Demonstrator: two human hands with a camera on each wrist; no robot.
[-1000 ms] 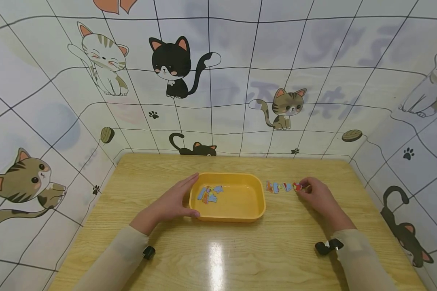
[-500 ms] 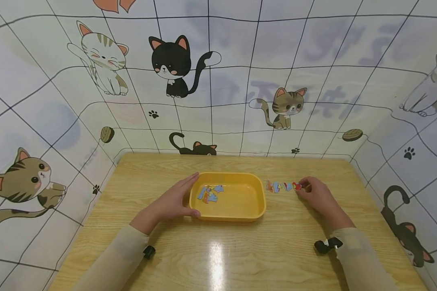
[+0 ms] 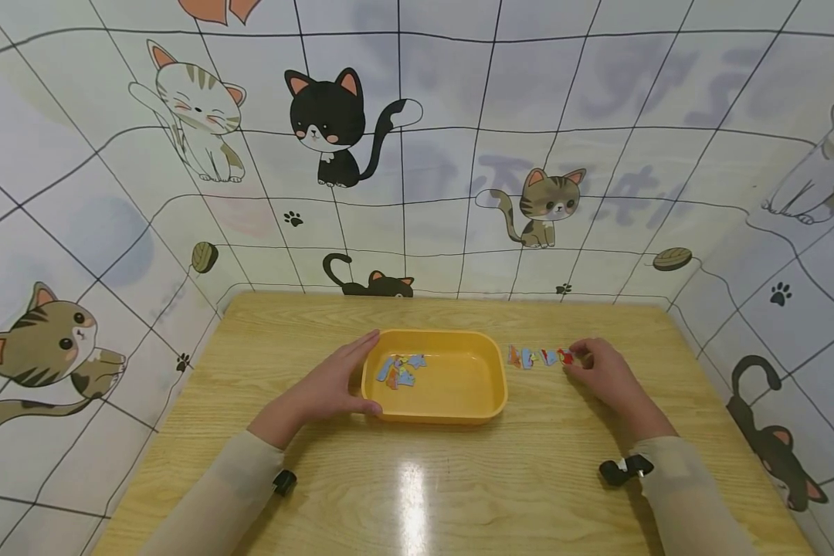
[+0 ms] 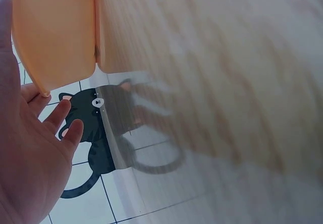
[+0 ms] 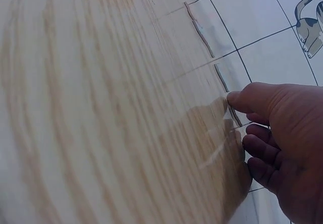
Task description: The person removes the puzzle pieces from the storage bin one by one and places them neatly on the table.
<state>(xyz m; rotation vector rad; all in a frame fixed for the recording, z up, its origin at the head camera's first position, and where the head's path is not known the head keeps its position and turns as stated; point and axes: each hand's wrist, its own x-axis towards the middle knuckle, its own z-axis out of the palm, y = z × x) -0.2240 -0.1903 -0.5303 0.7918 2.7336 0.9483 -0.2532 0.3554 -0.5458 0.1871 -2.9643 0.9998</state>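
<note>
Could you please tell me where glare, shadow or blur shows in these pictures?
Head: a bright glare streak lies on the table, nearer the person than the yellow tray. Left wrist: the table's grain is blurred, and its surface mirrors the black cat print. Right wrist: the right hand looks dim, with a darker patch on the table beside it.

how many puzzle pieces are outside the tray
4, rightward from the yellow tray: orange piece, blue piece, third piece, red piece at the right hand, which may hide more.
</note>
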